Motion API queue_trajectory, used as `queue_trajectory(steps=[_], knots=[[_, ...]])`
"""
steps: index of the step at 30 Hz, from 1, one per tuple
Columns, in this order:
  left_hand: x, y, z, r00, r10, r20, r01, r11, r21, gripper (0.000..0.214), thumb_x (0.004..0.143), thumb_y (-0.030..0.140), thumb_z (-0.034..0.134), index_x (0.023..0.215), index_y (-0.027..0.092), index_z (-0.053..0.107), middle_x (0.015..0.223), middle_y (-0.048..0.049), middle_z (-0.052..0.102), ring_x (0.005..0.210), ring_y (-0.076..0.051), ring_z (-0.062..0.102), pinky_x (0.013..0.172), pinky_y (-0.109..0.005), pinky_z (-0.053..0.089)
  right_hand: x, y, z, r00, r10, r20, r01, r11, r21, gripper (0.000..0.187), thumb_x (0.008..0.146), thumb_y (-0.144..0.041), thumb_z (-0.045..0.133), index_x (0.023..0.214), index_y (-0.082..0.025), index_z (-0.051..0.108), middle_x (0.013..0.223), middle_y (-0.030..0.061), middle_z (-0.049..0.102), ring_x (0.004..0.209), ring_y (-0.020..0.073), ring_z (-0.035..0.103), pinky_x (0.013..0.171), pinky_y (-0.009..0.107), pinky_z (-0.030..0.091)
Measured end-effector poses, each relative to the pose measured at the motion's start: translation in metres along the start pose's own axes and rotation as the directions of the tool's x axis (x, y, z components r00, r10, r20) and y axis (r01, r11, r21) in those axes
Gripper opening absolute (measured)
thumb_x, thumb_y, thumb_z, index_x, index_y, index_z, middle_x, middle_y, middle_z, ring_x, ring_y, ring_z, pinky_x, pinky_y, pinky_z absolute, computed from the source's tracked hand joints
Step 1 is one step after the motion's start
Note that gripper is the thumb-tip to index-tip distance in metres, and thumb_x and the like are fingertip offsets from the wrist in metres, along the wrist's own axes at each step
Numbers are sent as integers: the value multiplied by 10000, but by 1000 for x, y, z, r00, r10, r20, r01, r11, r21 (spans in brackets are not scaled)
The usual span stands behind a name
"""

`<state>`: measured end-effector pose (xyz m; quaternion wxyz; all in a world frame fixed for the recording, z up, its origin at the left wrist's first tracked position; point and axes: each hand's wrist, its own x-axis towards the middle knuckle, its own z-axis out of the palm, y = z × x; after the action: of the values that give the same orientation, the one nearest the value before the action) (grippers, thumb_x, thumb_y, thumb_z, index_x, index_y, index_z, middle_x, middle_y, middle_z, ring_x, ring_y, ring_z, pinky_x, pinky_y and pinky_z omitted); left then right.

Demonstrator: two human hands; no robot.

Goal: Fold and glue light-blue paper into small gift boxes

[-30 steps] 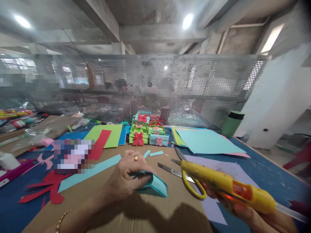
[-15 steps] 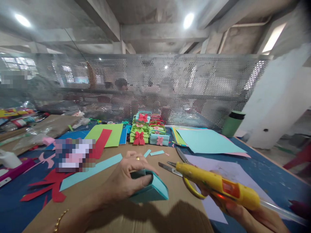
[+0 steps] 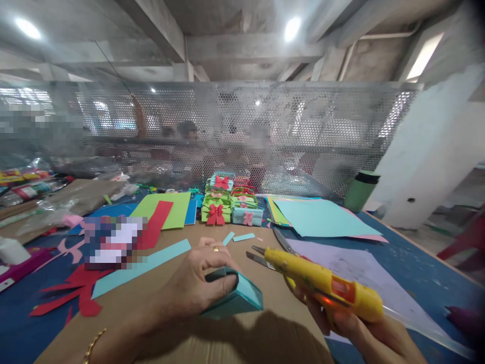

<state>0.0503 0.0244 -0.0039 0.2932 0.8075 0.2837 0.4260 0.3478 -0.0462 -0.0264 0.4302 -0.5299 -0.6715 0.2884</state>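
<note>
My left hand [image 3: 195,285] is closed around a small folded teal paper box [image 3: 237,298] that rests on a sheet of brown cardboard [image 3: 189,338]. My right hand [image 3: 364,333] grips a yellow glue gun [image 3: 322,283], whose nozzle points left toward the box and stops a little short of it. A clear glue stick pokes out of the back of the glue gun. Under the gun lie scissors [image 3: 265,255] with yellow handles, blades open.
Finished paper boxes with bows [image 3: 229,205] stand at the back centre. Coloured paper sheets [image 3: 322,218] lie to the right and a green cup [image 3: 361,191] beyond them. A teal strip [image 3: 140,268] and red cut-outs [image 3: 76,296] lie left. A mesh screen with people behind it closes the far side.
The glue gun has moved left and closer to the teal box. My left hand has tilted the box up slightly.
</note>
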Motion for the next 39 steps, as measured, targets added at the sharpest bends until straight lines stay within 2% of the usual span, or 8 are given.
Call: queue_trajectory(steps=[2,7,10,15,22,27,32,39], knots=[[-1,-1,1,1000,-8,-1,8,1000,-15,136,824,173,621,767,195,742,716,-18,667,748,-183,559,814,-373,357,4,-9,11,997,-80,23,79,996,35,453,837,-609,636,1054,-230,754,971,120,762,803,279,729,680,345,628],[-7,-5,11,997,-82,-12,80,992,-102,158,821,177,654,893,237,782,841,-39,719,887,-224,602,842,-381,408,9,-17,37,998,33,47,-41,984,176,453,757,-522,773,1068,-203,687,857,55,684,716,191,651,625,267,568],[-12,-6,21,983,-180,-41,174,979,-110,258,803,174,691,1029,273,766,934,-39,715,929,-230,614,846,-374,444,9,-21,47,992,4,125,-39,958,284,531,699,-497,816,1108,-211,632,755,-14,574,645,144,545,564,225,490],[-17,-6,33,972,-232,-41,221,959,-175,400,825,193,665,1221,247,652,920,-37,673,789,-187,617,642,-280,466,13,-32,54,975,-32,221,-51,932,358,439,717,-503,771,990,-206,599,677,-53,443,583,110,386,499,198,359],[-20,0,35,940,-333,-70,323,938,-124,106,846,253,647,938,212,613,813,3,627,684,-141,574,588,-235,426,15,-27,61,981,177,78,-193,924,330,501,617,-476,821,988,-177,667,769,6,567,701,172,511,609,276,443],[-15,0,35,947,-312,-80,307,949,-74,95,826,274,661,817,189,703,805,-28,643,769,-174,576,686,-272,433,14,-14,70,987,150,49,-158,909,386,523,622,-518,838,1013,-210,679,812,21,633,722,187,568,633,295,493],[-15,-3,37,937,-348,3,343,920,-188,180,841,311,626,790,170,725,732,-33,646,669,-153,545,585,-252,390,13,-12,74,986,157,51,-164,892,422,599,598,-577,851,1043,-214,679,819,35,650,717,198,587,615,304,508],[-15,-1,37,912,-409,13,400,884,-242,189,801,333,666,767,157,726,700,-24,623,618,-131,522,560,-234,400,13,-20,68,986,121,112,-157,893,422,576,633,-590,838,1044,-218,685,857,40,621,727,187,572,640,308,500]])
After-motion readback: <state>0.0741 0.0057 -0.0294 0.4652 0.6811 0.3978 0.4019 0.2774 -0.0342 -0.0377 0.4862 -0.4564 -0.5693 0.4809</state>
